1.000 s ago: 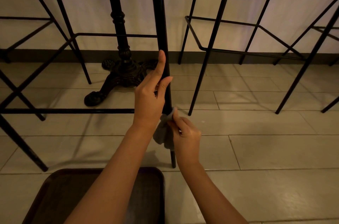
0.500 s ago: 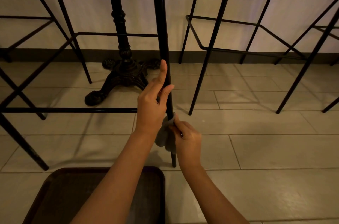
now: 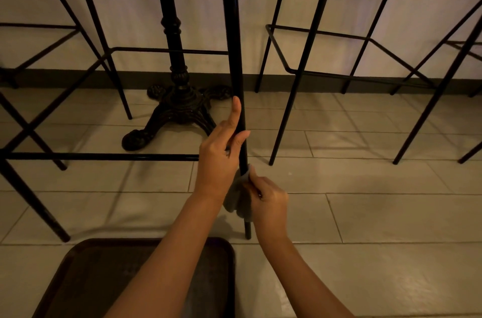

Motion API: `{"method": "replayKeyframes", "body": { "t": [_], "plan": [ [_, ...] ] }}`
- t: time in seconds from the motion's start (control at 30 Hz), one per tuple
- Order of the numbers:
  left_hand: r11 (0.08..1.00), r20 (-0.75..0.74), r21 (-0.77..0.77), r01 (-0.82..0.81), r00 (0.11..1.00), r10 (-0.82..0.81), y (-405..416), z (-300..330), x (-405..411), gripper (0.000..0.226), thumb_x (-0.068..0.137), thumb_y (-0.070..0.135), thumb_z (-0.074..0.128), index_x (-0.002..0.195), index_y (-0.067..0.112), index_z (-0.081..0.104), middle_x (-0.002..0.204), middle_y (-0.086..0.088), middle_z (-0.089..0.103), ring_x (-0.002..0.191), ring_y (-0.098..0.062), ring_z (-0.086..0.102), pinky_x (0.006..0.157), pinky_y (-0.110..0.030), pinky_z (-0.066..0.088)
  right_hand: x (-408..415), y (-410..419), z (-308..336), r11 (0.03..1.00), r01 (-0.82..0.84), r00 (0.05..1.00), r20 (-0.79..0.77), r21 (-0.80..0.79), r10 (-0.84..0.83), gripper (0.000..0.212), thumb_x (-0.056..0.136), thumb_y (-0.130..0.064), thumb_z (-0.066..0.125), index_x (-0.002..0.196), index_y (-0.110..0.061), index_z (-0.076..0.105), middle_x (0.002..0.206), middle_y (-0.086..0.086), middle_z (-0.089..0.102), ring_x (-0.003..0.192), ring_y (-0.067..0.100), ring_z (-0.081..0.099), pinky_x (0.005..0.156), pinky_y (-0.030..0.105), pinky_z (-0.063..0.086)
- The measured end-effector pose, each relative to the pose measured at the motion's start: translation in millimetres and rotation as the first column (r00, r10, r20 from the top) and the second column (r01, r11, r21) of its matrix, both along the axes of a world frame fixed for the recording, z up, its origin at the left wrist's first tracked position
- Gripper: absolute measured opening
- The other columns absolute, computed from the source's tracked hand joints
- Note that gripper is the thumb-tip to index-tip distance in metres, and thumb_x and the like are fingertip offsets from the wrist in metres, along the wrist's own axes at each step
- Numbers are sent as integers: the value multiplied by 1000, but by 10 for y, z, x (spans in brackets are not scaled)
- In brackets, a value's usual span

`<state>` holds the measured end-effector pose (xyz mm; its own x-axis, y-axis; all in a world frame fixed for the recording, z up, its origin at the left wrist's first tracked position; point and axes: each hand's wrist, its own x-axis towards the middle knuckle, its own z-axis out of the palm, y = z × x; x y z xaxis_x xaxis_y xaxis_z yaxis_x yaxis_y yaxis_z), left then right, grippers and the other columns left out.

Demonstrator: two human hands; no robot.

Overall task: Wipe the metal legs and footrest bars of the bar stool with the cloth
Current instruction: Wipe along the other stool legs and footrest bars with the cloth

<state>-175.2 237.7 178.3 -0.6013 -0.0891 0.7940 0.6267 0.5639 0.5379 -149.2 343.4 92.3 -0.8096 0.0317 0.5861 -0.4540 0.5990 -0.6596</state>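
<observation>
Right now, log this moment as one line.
left hand: steadies leg | right hand: grips cloth around leg, low | footrest bar: untouched

Light: dim, warm
Shadows: soft, on floor (image 3: 365, 213) toward 6 o'clock
Focus: sharp centre
Edges: wide-angle bowing at 3 and 9 o'clock
</observation>
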Motion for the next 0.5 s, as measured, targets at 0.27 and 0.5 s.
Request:
{"method": "replayKeyframes", "body": {
  "t": [0.27,0.5],
  "plan": [
    [1000,64,-1,-15,998,15,10,-114,42,60,89,19,52,139,32,21,71,-7,55,65,-8,46,64,-3,40,100,23,-317,998,63,987,146,13,-65,26,75,3,64,99,-6,71,65,5,68,55,-4,48,61,-8,31],
    [1000,53,2,-10,999,10,8,-167,23,66,89,18,52,140,42,18,73,-7,56,67,-9,47,70,-5,42,38,-6,-146,998,21,997,73,-52,-18,26,75,4,69,101,-3,69,70,6,69,56,12,62,59,17,49]
  ]
}}
